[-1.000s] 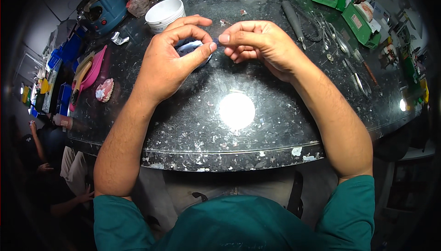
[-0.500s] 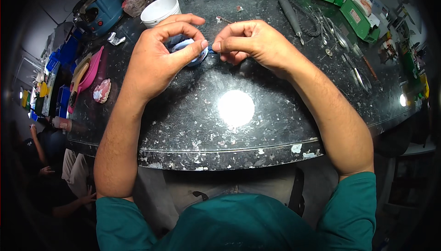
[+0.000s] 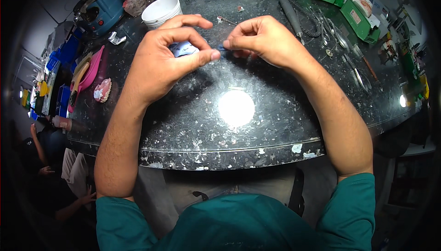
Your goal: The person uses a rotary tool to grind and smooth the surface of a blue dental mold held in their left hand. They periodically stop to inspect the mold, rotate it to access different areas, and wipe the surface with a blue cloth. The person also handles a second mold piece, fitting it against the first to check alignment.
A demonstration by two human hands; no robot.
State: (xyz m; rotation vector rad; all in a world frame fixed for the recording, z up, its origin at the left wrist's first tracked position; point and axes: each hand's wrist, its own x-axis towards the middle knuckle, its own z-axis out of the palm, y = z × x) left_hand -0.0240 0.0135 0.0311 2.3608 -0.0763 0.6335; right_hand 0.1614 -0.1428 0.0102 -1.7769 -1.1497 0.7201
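Observation:
My left hand (image 3: 161,62) curls its fingers and thumb around a pale blue piece (image 3: 184,48) with dark marks on it, which looks like a plaster dental cast. Most of that piece is hidden behind the hand. A short distance to the right, my right hand (image 3: 262,39) pinches a small dark blue bit (image 3: 221,48) between thumb and forefinger. This bit is blurred, and its kind is not clear. Both hands are over the far half of the black, speckled bench (image 3: 197,127).
Just beyond my left hand stands a white tub (image 3: 161,11). A pink-and-white dental model (image 3: 102,90) and a pink dustpan (image 3: 94,69) lie left. At right are a handpiece (image 3: 290,15), several metal tools (image 3: 358,74) and green bins (image 3: 360,21). Another person sits at far left.
My right hand has moved right and slightly away, widening the gap between my hands. The left thumb has shifted right and down, and the pale blue piece shows at a different angle.

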